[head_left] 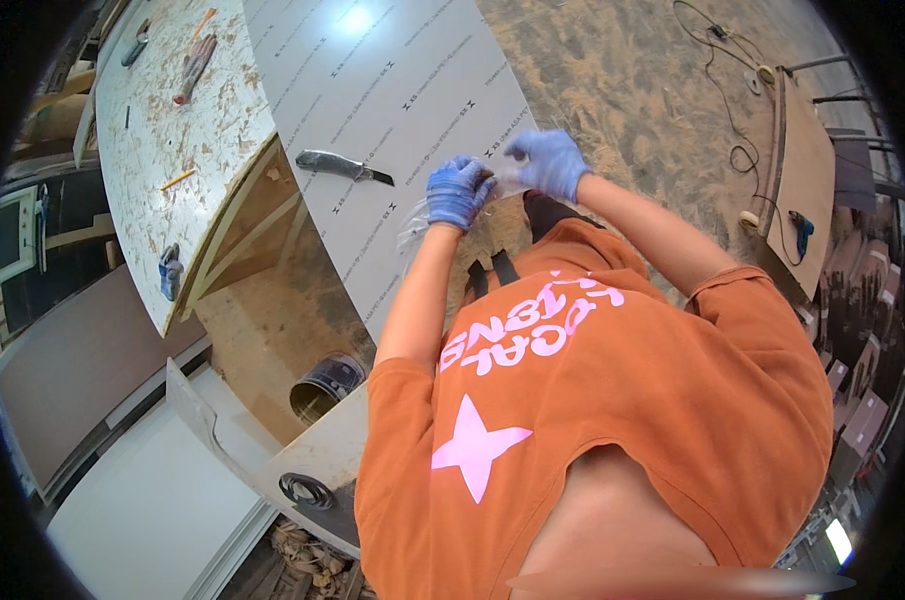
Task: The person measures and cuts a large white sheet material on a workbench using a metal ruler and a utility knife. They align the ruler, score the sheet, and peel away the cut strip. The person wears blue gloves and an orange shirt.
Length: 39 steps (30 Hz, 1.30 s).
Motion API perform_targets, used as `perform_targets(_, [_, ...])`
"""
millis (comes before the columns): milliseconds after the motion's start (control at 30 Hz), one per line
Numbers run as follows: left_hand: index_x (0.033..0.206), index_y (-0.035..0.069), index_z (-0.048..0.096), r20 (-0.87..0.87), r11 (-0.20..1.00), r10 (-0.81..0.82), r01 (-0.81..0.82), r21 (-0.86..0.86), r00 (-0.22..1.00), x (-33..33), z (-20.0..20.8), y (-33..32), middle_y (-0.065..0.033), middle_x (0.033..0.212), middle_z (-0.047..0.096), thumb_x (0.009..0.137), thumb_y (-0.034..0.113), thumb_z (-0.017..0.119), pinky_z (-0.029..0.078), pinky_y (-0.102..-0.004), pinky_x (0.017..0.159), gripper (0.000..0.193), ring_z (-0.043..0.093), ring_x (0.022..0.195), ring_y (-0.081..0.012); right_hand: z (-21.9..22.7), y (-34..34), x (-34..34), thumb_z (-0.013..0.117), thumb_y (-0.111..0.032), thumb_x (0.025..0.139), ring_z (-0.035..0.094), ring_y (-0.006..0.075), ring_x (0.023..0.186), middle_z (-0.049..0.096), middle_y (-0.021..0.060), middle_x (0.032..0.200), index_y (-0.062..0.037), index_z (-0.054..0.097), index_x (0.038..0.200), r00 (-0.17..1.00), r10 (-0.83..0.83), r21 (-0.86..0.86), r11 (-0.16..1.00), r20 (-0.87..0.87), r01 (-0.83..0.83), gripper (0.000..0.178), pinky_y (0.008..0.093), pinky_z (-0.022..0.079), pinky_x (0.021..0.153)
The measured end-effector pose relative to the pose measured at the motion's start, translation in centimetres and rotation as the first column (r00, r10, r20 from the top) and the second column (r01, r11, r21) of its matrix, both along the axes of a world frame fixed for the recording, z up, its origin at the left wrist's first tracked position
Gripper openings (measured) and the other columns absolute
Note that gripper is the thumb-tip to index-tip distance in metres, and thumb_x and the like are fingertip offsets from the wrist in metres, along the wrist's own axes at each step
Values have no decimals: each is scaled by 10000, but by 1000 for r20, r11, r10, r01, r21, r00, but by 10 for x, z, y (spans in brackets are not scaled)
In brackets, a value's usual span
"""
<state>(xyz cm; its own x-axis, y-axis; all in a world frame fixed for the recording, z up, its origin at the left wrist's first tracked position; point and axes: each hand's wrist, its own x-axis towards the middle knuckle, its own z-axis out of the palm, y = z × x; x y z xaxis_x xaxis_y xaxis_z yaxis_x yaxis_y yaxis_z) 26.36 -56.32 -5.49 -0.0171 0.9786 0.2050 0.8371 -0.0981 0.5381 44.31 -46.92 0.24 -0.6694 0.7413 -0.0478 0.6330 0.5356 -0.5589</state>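
My left hand, in a blue glove, is closed on a piece of clear plastic film at the edge of a long grey panel. Part of the film hangs down from that hand over the panel. To its right is my right hand, also in a blue glove, with its fingers curved beside the film; they are blurred, and I cannot tell whether they grip it. On the printed grey panel lies a utility knife with a dark handle and a black blade, left of my hands.
Left of the panel stands a worn white worktable holding a glove and a pencil. Below it are an open can and a black roll. A cable crosses the dusty floor; a drill lies right.
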Motion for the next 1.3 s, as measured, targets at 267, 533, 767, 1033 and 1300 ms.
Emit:
perform_targets(267, [883,125,662,274,991,129,-130,-13,953,6,-1,1,-86,841,630,772,268,748,508,-376,670,200,632,755,-297,-24,7,1,691,-283,745,669,294,783,696,109,843,-128,725,869,995,54,67,996,83,-59,202,390,524,703])
perform_targets(533, [945,153,669,-83,989,51,-62,-136,995,18,7,20,-95,877,650,740,434,738,497,-436,726,355,637,785,-306,-17,39,-4,681,-335,783,674,283,844,701,125,907,-146,733,958,989,121,-224,965,-82,-137,262,358,523,786])
perform_targets(767, [833,137,696,138,972,237,-232,-48,962,34,-4,31,-77,756,635,774,316,746,484,-385,634,195,618,694,-278,-35,51,56,748,-341,805,672,194,886,698,76,990,-118,711,1054,918,-292,-288,934,-270,213,336,326,536,773])
perform_targets(1033, [807,110,682,432,953,286,-299,-39,855,31,-13,28,-88,770,623,781,243,745,497,-366,661,150,623,712,-255,-35,71,21,718,-173,747,635,266,884,634,45,955,-194,687,895,981,184,105,979,-66,-177,152,373,501,774])
perform_targets(1300, [1047,111,629,375,953,304,-280,-119,876,34,6,32,-113,906,653,743,308,782,513,-380,737,393,643,813,-290,-6,97,-32,686,-193,759,645,270,806,651,25,898,-201,697,852,920,383,202,911,-87,-360,94,392,507,707])
